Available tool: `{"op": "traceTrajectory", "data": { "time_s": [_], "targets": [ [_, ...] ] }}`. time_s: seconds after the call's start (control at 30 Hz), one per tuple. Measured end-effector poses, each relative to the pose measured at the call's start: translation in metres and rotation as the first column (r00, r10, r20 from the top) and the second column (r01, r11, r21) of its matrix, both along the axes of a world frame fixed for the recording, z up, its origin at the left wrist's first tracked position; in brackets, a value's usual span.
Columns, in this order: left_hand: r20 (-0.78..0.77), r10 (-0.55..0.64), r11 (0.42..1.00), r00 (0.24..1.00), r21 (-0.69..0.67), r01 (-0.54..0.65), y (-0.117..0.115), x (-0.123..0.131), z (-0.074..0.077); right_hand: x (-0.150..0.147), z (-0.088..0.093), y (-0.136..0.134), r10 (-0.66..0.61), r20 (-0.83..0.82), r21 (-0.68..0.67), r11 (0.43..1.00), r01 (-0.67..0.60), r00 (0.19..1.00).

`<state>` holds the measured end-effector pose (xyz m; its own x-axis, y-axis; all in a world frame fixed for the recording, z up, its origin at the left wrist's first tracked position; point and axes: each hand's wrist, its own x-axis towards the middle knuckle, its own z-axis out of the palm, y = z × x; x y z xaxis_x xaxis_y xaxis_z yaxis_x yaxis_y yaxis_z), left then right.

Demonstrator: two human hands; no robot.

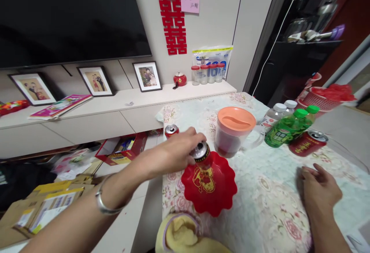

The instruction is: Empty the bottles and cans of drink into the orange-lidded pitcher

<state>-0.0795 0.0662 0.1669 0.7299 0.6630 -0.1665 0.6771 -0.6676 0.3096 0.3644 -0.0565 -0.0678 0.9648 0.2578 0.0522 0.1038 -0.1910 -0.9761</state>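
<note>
My left hand (185, 147), with a silver bangle on its wrist, is closed around a dark can (201, 153) with a silver top. The can is over the back left part of a red scalloped plate (221, 191) with gold print. Behind my hand another red can (171, 130) stands at the table's left edge. My right hand (320, 185) rests at the right side of the floral tablecloth (260, 206), its fingers loosely curled and apart, holding nothing. A red can (308, 143) stands behind it.
A pitcher (228, 141) with an orange lid (236, 119) stands behind the plate. Green bottles (285, 130) and clear white-capped bottles (273, 117) are at the back right. A yellow cloth (180, 233) lies at the front edge. Jars and frames line the white shelf (170, 96).
</note>
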Motion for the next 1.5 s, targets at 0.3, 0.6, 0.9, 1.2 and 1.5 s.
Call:
{"op": "traceTrajectory", "data": {
  "time_s": [0.3, 0.6, 0.9, 1.2, 1.5],
  "targets": [
    [-0.057, -0.048, 0.989, 0.997, -0.145, 0.039, -0.022, 0.013, -0.046, -0.025, 0.010, -0.007, 0.044, 0.177, 0.040, 0.998, -0.052, 0.983],
    [0.371, 0.150, 0.927, 0.917, -0.375, 0.000, -0.034, 0.012, -0.091, -0.089, 0.041, 0.028, 0.461, 0.199, 0.200, 0.845, -0.497, 0.864],
    [0.568, 0.605, 0.784, 0.558, -0.545, -0.296, -0.063, 0.035, -0.143, -0.102, 0.058, 0.097, 0.601, 0.208, 0.410, 0.662, -0.627, 0.772],
    [0.651, 0.632, 0.775, 0.421, -0.548, -0.315, -0.071, 0.040, -0.161, -0.109, 0.061, 0.107, 0.599, 0.171, 0.533, 0.612, -0.584, 0.783],
    [0.710, 0.594, 0.805, 0.379, -0.518, -0.289, -0.075, 0.041, -0.175, -0.101, 0.110, 0.052, 0.526, 0.205, 0.498, 0.670, -0.551, 0.826]
  ]
}}
